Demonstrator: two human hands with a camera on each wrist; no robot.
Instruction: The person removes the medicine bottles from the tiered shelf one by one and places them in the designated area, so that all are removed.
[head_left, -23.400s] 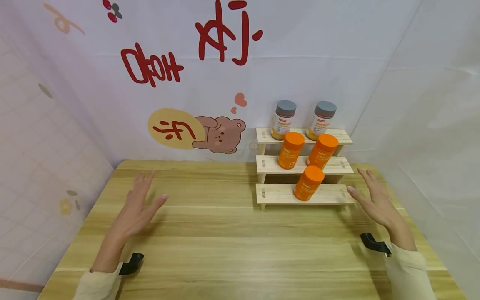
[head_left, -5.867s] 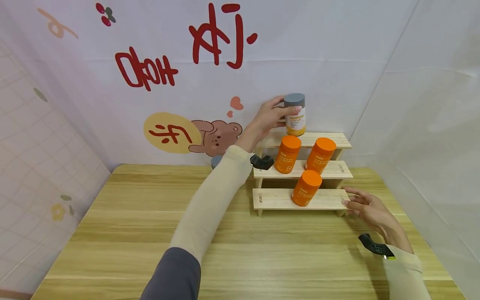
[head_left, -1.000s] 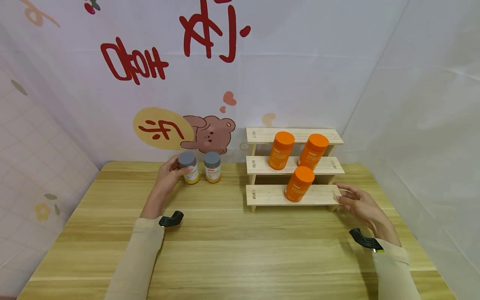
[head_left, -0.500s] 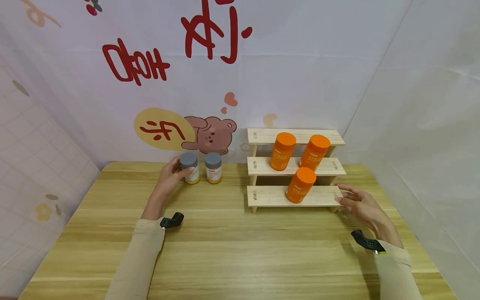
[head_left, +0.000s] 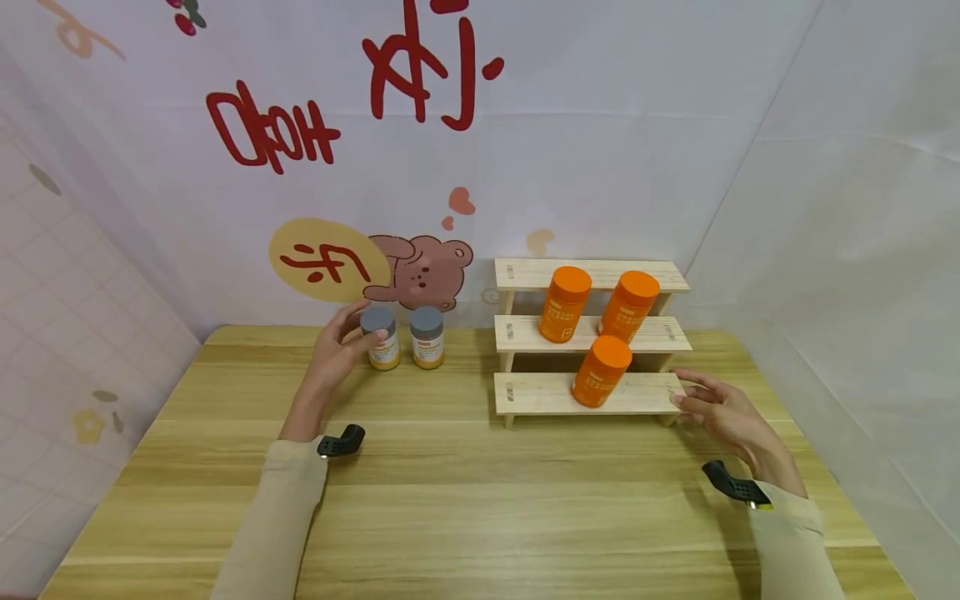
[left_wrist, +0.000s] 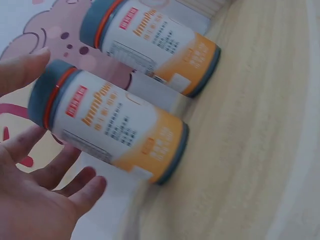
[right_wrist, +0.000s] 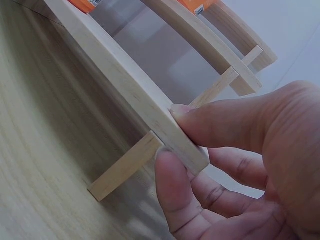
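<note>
Two supplement jars with grey lids and white-and-yellow labels stand upright side by side on the table's left half, the left jar point(head_left: 386, 352) and the right jar point(head_left: 427, 343). My left hand point(head_left: 330, 360) is around the left jar's lid side; in the left wrist view its fingers point(left_wrist: 52, 167) are spread and loose, with the thumb close by the lid. Whether any fingertip still touches cannot be told. At the right, my right hand point(head_left: 731, 421) pinches the end of the lowest board of a three-tier wooden shelf point(head_left: 536, 393), thumb on top and fingers beneath.
One orange jar point(head_left: 602, 372) stands on the lowest tier. On the middle tier are two more, a left orange jar point(head_left: 565, 305) and a right orange jar point(head_left: 628, 307). The wooden table point(head_left: 480, 500) meets a printed cloth backdrop point(head_left: 600, 167) behind.
Both grey-lidded jars have gone from the shelf's top tier to the table at left; 5.9 s ago my left hand held one above that tier. Just now its fingers have loosened from the left jar.
</note>
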